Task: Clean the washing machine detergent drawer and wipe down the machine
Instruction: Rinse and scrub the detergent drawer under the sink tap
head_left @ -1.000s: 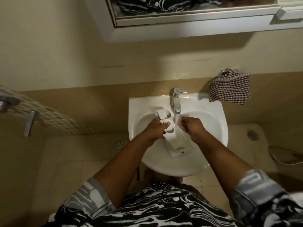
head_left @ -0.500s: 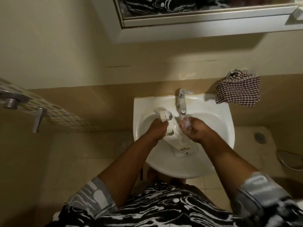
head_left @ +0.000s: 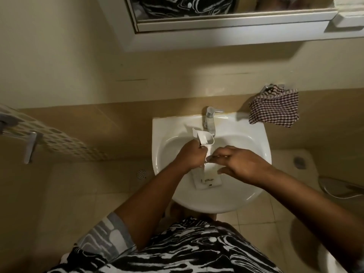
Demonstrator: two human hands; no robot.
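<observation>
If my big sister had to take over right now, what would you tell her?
Left hand: gripping the detergent drawer over the sink.
Right hand: fingers spread, rubbing across the drawer.
Drawer's far end sits under the tap; I cannot tell if water runs.
Checked cloth hangs on the wall, untouched.
Done: drawer is out, being washed.
Left: finish rinsing, refit it, wipe the machine, which is out of view.

No text, brand, number or sign can be read anywhere in view. The front panel of the white detergent drawer in the washbasin carries small dark marks, but they are too small and blurred to make out.
</observation>
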